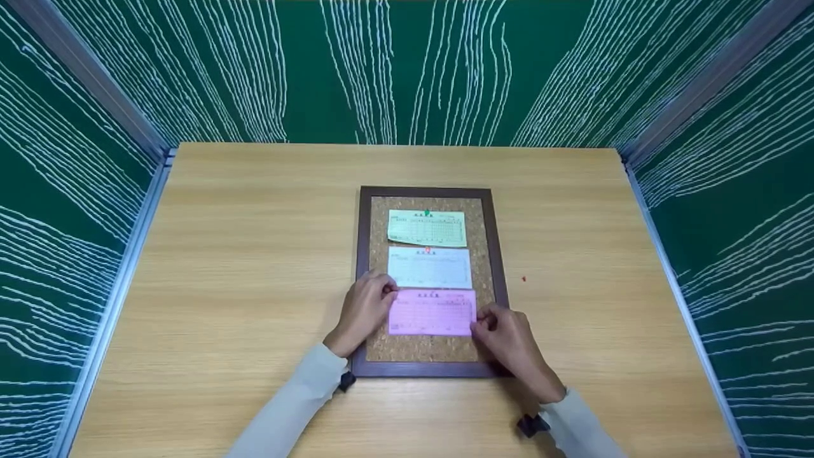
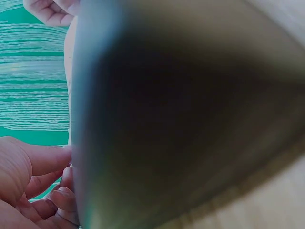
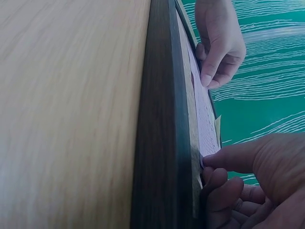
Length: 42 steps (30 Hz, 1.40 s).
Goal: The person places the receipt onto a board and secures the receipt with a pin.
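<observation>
The thin pink slip (image 1: 432, 312) lay on rough cork board (image 1: 483, 254), pinched between left hand (image 1: 364, 310) and right hand (image 1: 509, 337).

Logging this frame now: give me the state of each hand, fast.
Left hand: fingers curled, pinching the pink slip at its upper left corner.
Right hand: pinching the pink slip's right edge.

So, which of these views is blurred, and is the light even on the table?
Head view: sharp, soft even light on the table, only faint shadows under the hands, walls bent by the wide lens. Left wrist view: the board frame fills it as a dark blur. Right wrist view: the frame is soft, the pink slip edge-on.
</observation>
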Tool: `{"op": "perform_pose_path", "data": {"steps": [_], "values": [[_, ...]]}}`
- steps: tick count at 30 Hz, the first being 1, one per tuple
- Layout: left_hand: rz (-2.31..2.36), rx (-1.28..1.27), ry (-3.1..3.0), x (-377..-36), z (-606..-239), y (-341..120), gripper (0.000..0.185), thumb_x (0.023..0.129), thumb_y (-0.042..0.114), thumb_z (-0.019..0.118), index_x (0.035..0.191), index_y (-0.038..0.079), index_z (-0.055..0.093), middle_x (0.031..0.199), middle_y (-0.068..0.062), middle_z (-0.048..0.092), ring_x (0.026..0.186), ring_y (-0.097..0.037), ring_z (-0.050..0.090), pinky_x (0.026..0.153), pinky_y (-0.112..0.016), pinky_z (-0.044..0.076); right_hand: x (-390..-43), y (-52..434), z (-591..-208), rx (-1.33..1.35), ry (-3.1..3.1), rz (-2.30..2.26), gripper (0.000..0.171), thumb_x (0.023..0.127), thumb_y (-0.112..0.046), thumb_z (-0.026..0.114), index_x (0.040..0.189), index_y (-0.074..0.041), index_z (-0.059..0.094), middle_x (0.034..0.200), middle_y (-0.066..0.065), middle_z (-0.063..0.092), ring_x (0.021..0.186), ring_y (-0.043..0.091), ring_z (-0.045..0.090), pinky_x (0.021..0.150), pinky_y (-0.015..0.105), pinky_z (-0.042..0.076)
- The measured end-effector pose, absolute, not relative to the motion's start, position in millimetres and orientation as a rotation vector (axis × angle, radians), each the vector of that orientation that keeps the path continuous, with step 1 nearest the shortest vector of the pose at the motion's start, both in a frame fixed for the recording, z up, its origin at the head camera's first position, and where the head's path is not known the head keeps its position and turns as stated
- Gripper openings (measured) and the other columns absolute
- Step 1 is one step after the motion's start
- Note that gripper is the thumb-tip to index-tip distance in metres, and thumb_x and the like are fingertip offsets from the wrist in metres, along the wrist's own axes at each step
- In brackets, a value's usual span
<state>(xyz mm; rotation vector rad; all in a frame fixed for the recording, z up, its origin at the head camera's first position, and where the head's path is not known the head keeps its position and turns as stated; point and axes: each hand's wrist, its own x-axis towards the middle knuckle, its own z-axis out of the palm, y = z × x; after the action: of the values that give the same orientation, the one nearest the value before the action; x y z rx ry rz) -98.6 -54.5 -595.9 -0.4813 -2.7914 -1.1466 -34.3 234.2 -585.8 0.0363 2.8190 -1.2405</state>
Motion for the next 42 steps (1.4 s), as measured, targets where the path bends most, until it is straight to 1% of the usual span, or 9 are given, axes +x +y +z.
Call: {"op": "perform_pose_path", "data": {"steps": [3, 10, 16, 22, 25, 32, 42], "values": [[-1.140, -0.464, -2.820, -98.5, -593.0, -54.1, 0.004, 0.095, 0.003, 0.084, 0.095, 0.006, 0.081, 0.098, -0.005, 0.074, 0.093, -0.024, 0.068, 0.080, -0.040, 0.059, -34.3, 234.2, -585.5, 0.046, 2.819, -1.231, 0.006, 0.089, 0.004, 0.080, 0.092, 0.000, 0.077, 0.074, 0.000, 0.068, 0.065, 0.012, 0.058, 0.055, 0.021, 0.044], [-1.139, -0.466, -2.810, -98.8, -593.3, -53.8, 0.004, 0.095, 0.003, 0.084, 0.094, 0.005, 0.080, 0.098, -0.005, 0.073, 0.093, -0.023, 0.068, 0.079, -0.040, 0.059, -35.2, 233.9, -586.3, 0.037, 2.836, -1.223, 0.007, 0.088, 0.004, 0.080, 0.092, 0.000, 0.076, 0.074, -0.001, 0.067, 0.065, 0.012, 0.059, 0.056, 0.021, 0.044], [-1.199, -0.470, -2.762, -101.3, -598.2, -54.0, 0.004, 0.094, 0.002, 0.084, 0.092, 0.004, 0.081, 0.095, -0.006, 0.073, 0.090, -0.024, 0.068, 0.077, -0.040, 0.058, -35.9, 234.5, -587.0, 0.008, 2.847, -1.221, 0.006, 0.088, 0.005, 0.078, 0.093, 0.001, 0.076, 0.074, 0.000, 0.067, 0.067, 0.012, 0.059, 0.057, 0.020, 0.045], [-1.185, -0.480, -2.758, -101.6, -599.1, -53.5, 0.006, 0.093, 0.000, 0.084, 0.091, 0.005, 0.080, 0.094, -0.006, 0.072, 0.089, -0.024, 0.067, 0.076, -0.040, 0.058, -35.6, 233.8, -585.7, 0.022, 2.838, -1.222, 0.007, 0.089, 0.005, 0.079, 0.094, 0.001, 0.076, 0.074, 0.000, 0.067, 0.067, 0.012, 0.059, 0.056, 0.020, 0.044], [-1.183, -0.500, -2.730, -102.3, -603.0, -54.4, 0.006, 0.092, 0.000, 0.083, 0.090, 0.005, 0.080, 0.092, -0.005, 0.071, 0.087, -0.023, 0.066, 0.074, -0.037, 0.056, -35.4, 233.6, -585.3, 0.024, 2.840, -1.220, 0.007, 0.089, 0.006, 0.079, 0.094, 0.001, 0.076, 0.075, 0.000, 0.067, 0.067, 0.012, 0.059, 0.056, 0.020, 0.044], [-1.157, -0.465, -2.810, -99.3, -593.9, -52.9, 0.004, 0.095, 0.001, 0.083, 0.093, 0.005, 0.080, 0.097, -0.007, 0.073, 0.092, -0.025, 0.067, 0.080, -0.042, 0.058, -34.6, 234.0, -585.4, 0.029, 2.835, -1.227, 0.008, 0.089, 0.006, 0.080, 0.094, 0.000, 0.076, 0.075, 0.000, 0.068, 0.067, 0.012, 0.060, 0.057, 0.021, 0.046], [-1.162, -0.469, -2.816, -98.9, -593.2, -53.8, 0.004, 0.095, 0.002, 0.082, 0.093, 0.005, 0.081, 0.096, -0.006, 0.072, 0.091, -0.024, 0.067, 0.078, -0.040, 0.058, -33.3, 237.2, -587.7, 0.008, 2.819, -1.291, 0.009, 0.090, 0.006, 0.081, 0.095, -0.001, 0.077, 0.075, -0.001, 0.067, 0.068, 0.013, 0.060, 0.057, 0.022, 0.045]]}}
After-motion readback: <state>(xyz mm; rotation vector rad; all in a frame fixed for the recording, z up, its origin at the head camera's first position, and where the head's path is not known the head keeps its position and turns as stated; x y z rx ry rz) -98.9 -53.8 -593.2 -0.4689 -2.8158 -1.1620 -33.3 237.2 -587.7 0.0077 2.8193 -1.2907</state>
